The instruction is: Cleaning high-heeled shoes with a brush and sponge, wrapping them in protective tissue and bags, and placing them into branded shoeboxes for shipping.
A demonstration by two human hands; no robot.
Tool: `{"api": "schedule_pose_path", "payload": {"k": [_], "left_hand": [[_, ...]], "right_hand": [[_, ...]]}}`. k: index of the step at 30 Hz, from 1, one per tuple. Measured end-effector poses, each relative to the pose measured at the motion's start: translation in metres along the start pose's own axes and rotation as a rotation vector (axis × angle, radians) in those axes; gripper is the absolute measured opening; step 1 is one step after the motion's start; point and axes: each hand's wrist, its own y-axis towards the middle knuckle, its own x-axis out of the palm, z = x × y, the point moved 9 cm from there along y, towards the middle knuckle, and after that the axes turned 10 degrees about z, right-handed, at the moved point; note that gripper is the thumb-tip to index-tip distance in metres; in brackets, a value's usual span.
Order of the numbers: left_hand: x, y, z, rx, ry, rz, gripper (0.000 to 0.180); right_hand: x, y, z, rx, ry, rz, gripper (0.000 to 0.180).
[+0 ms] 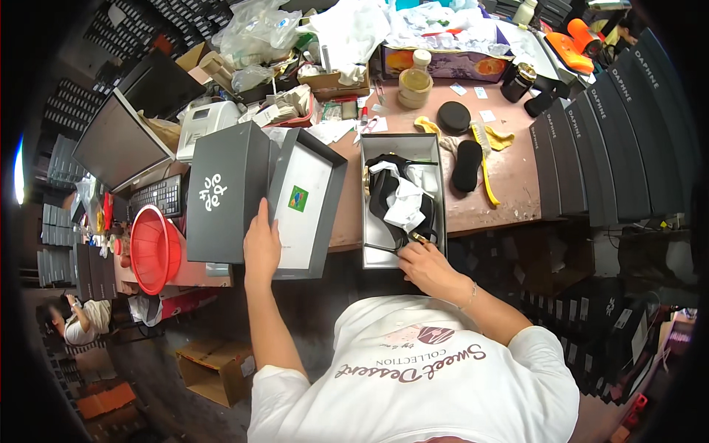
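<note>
My left hand (263,242) grips the near left edge of a dark grey shoebox lid (301,240), its index finger stretched along the edge. The lid's white inside faces up and carries a small green sticker. It leans beside a closed dark grey shoebox (221,196). To the right lies an open shoebox (441,199) with black strappy shoes (379,193) and crumpled white tissue paper (405,207) inside. My right hand (428,267) is at its near end, fingers closed on a shoe near a gold-coloured piece; the fingertips are partly hidden.
A red plastic basket (155,251), a keyboard (156,198) and a monitor (122,140) stand at left. Right of the open box lie a black brush (465,167), a round black tin (453,117) and a yellow-handled brush (487,173). Dark shoeboxes (591,155) line the right edge.
</note>
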Motion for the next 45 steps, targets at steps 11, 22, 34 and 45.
{"api": "schedule_pose_path", "payload": {"k": [11, 22, 34, 45], "left_hand": [[0.041, 0.021, 0.051, 0.265, -0.263, 0.246, 0.045], [0.182, 0.21, 0.117, 0.58, 0.031, -0.03, 0.069], [0.21, 0.243, 0.092, 0.363, -0.048, -0.077, 0.036], [0.121, 0.255, 0.04, -0.104, -1.321, 0.054, 0.018]], "right_hand": [[-0.019, -0.02, 0.028, 0.025, 0.105, 0.1, 0.022], [-0.024, -0.022, 0.036, 0.063, 0.093, 0.249, 0.025], [-0.015, -0.026, 0.038, 0.049, 0.126, 0.232, 0.025], [-0.02, -0.022, 0.038, 0.036, 0.101, 0.249, 0.024]]}}
